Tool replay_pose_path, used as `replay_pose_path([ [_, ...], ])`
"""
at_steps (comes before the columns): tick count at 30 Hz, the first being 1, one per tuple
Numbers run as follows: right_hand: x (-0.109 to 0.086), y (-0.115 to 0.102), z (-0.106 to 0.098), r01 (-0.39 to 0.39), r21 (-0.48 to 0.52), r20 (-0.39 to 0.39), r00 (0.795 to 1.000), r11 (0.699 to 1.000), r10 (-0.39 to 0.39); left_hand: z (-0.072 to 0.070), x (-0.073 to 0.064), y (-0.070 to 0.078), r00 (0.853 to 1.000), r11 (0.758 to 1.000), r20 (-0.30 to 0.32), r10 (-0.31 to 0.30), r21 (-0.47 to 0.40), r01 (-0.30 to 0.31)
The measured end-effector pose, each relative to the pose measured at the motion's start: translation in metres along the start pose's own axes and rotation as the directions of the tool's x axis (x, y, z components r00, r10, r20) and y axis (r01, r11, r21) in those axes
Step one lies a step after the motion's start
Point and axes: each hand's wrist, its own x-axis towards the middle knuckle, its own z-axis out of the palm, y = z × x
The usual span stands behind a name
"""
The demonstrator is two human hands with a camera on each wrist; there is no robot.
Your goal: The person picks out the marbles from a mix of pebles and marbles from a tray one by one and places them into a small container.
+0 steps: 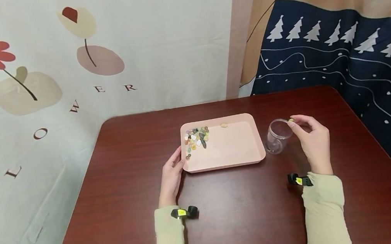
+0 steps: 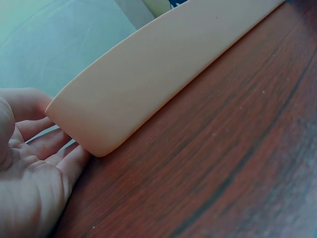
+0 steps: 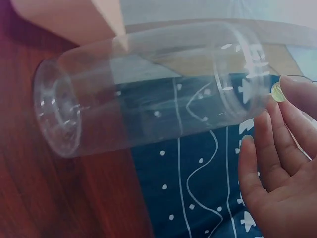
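A pink rectangular tray [image 1: 234, 145] lies on the table, with several small colored stones [image 1: 197, 137] gathered at its left side. One pale yellowish stone [image 1: 224, 125] sits apart near the tray's back edge. My left hand [image 1: 170, 178] grips the tray's front left corner; the left wrist view shows fingers around the tray's outer wall [image 2: 124, 84]. To the right of the tray stands a clear, lidless jar [image 1: 274, 140], upright. Beside its rim, my right hand [image 1: 315, 142] pinches a small yellow-green stone [image 3: 279, 92] between thumb and fingertips.
A dark red-brown wooden table [image 1: 238, 211] carries everything. Behind it hangs a pale cloth [image 1: 175, 54] with flower prints, and at the right a navy cloth [image 1: 315, 57] with white trees. Black wrist cameras [image 1: 186, 212] sit on both sleeves.
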Motion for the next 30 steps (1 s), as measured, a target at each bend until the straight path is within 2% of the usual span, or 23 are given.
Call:
replay_pose_path([
  [10, 0.005, 0.005, -0.004, 0.002, -0.013, -0.001, 1.0, 1.0, -0.002, 0.004, 0.005, -0.003, 0.999, 0.999, 0.031, 0.04, 0.024, -0.041],
  [16, 0.006, 0.01, -0.006, -0.008, -0.045, 0.011, 1.0, 0.999, 0.008, 0.004, 0.006, -0.005, 0.999, 1.0, 0.026, 0.022, 0.018, -0.023],
  [21, 0.005, 0.014, -0.006, -0.012, -0.097, 0.073, 0.997, 0.995, 0.019, 0.001, 0.004, -0.004, 0.998, 0.999, 0.047, 0.036, 0.023, -0.037],
  [24, 0.003, 0.016, -0.005, -0.04, -0.11, 0.116, 0.992, 0.993, 0.053, -0.002, 0.003, -0.003, 0.997, 0.998, 0.06, 0.052, 0.028, -0.054],
  [27, 0.001, 0.018, -0.005, -0.079, -0.104, 0.147, 0.985, 0.991, 0.094, -0.002, 0.004, -0.002, 0.997, 0.995, 0.041, 0.069, 0.075, -0.072],
  [30, 0.001, 0.018, -0.004, -0.089, -0.098, 0.159, 0.982, 0.991, 0.104, -0.003, 0.01, 0.0, 0.995, 0.981, 0.007, 0.1, 0.168, -0.1],
])
